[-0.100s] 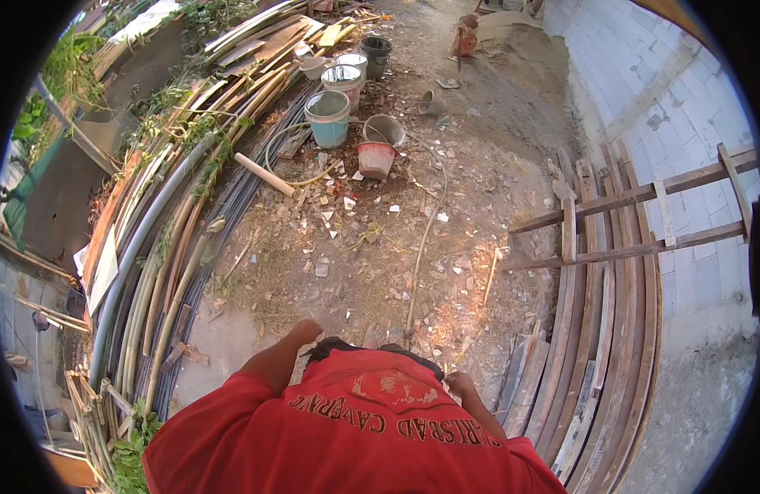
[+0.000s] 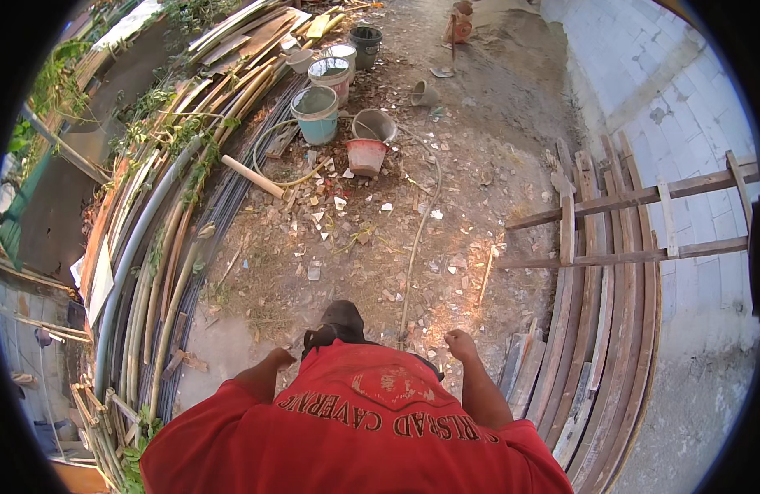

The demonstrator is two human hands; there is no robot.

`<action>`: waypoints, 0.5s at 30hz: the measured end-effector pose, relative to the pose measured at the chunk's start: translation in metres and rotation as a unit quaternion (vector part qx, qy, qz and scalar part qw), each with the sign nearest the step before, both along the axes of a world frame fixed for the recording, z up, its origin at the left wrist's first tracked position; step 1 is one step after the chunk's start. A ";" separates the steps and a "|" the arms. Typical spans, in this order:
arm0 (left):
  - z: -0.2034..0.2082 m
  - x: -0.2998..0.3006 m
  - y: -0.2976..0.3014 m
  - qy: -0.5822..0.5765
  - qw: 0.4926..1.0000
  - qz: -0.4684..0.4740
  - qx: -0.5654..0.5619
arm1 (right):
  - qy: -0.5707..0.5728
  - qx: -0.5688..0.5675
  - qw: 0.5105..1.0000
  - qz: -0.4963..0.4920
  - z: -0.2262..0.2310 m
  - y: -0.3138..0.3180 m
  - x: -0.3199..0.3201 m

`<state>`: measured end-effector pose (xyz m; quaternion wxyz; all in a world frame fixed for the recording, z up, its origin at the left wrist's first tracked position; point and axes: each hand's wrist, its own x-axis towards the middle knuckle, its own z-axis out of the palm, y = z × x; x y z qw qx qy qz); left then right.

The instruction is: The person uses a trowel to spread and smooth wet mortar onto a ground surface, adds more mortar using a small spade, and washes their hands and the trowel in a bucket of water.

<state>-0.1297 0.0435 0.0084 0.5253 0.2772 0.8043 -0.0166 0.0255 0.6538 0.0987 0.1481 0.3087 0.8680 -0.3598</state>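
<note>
Both of my arms hang at my sides, past the red shirt. Left of my body is my left hand, small and soft in the picture; its fingers are not distinct, and no object shows in it. My right hand is out to the right with its fingers curled into a loose fist, holding nothing that I can see. It is apart from everything, nearest to the stacked planks. Between the hands a dark shoe extends forward over the rubble-strewn ground.
Ahead stand a turquoise-and-white bucket, a red-and-grey bucket and other buckets. A thin hose crosses the ground. Bamboo poles and pipes line the left. At right a wooden ladder rests near the block wall.
A dark shoe has come forward into view. My right hand has swung forward, my left hand back toward my body. The buckets and ground have shifted slightly in the picture.
</note>
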 end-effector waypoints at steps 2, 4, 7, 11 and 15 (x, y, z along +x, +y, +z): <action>0.010 0.013 -0.059 -0.049 0.994 0.089 0.030 | 0.047 0.004 0.998 0.050 0.029 0.015 -0.104; 0.029 -0.021 -0.014 -0.108 0.988 0.095 -0.053 | 0.060 -0.019 0.998 0.007 0.057 0.064 -0.184; 0.047 -0.102 0.037 -0.129 0.983 0.066 -0.113 | 0.084 -0.036 0.995 -0.027 0.071 0.106 -0.287; 0.009 -0.283 0.199 -0.097 0.989 -0.051 -0.095 | 0.096 -0.004 0.991 -0.094 0.039 0.188 -0.337; -0.015 -0.566 0.372 0.240 0.952 -0.117 0.149 | 0.012 0.001 1.000 -0.024 0.008 0.224 -0.349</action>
